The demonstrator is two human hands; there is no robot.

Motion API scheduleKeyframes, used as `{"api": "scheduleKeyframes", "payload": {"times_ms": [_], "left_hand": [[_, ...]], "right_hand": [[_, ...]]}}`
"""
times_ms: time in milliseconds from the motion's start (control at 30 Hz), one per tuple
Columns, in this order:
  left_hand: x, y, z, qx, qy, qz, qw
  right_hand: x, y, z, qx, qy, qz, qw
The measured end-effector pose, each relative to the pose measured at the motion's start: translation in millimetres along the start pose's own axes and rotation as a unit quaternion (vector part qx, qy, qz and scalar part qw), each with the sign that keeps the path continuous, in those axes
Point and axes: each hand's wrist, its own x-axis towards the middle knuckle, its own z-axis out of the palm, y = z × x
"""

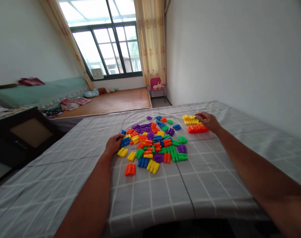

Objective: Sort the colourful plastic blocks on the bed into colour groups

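Plastic building blocks shaped like joined tubes lie in a loose, mixed-colour pile (150, 142) on a grey checked cloth (150, 195). At the pile's left edge is my left hand (114, 144), fingers curled together beside blue blocks (126, 141); whatever they pinch is hidden. My right hand (208, 121) is farther out on the right, its fingertips closed at the end of a yellow row of blocks (190, 120). In front of that row, below my right hand, sits an orange row of blocks (197, 129).
Single blocks lie around the pile, such as an orange block (130, 169) at the front and a purple block (149, 117) at the back. Beyond the cloth are a low wooden bed platform (120, 99), a pink chair (156, 83) and a dark cabinet (24, 138).
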Motion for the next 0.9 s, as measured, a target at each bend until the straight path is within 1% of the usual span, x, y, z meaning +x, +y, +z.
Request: {"api": "scheduleKeyframes", "payload": {"times_ms": [67, 133, 200, 267, 333, 400, 500, 567, 633, 700, 800, 900], "left_hand": [[0, 1, 1.3, 0.001, 0.0, -0.001, 1.0], [0, 1, 2.9, 0.0, 0.002, -0.002, 1.0], [0, 1, 4.3, -0.002, 0.003, -0.006, 1.0], [-1, 2, 5.0, -0.001, 0.003, -0.012, 1.0], [-2, 3, 4.8, 0.002, 0.0, -0.015, 1.0], [-3, 6, 4.0, 0.003, -0.003, -0.019, 1.0], [-4, 9, 2.4, 0.002, 0.0, -0.026, 1.0], [-4, 10, 1.6, 0.004, 0.001, -0.031, 1.0], [-5, 12, 1.2, 0.006, 0.001, -0.032, 0.999], [-5, 13, 1.2, 0.004, 0.001, -0.032, 0.999], [-5, 13, 1.8, -0.001, 0.006, -0.033, 0.999], [-4, 13, 2.3, -0.007, 0.007, -0.028, 1.0]], "right_hand": [[3, -22, 16, -0.01, -0.043, -0.039, 0.998], [7, -47, 34, -0.027, -0.106, -0.094, 0.99], [13, -73, 55, -0.044, -0.171, -0.152, 0.973], [20, -96, 78, -0.06, -0.217, -0.194, 0.955], [29, -114, 103, -0.081, -0.24, -0.219, 0.942], [36, -127, 127, -0.111, -0.245, -0.23, 0.935], [44, -136, 158, -0.151, -0.255, -0.232, 0.927], [47, -139, 172, -0.161, -0.269, -0.23, 0.921], [50, -140, 179, -0.158, -0.274, -0.23, 0.92], [54, -139, 179, -0.146, -0.26, -0.225, 0.928], [60, -131, 172, -0.115, -0.234, -0.194, 0.946], [62, -119, 164, -0.075, -0.225, -0.141, 0.961]]}}
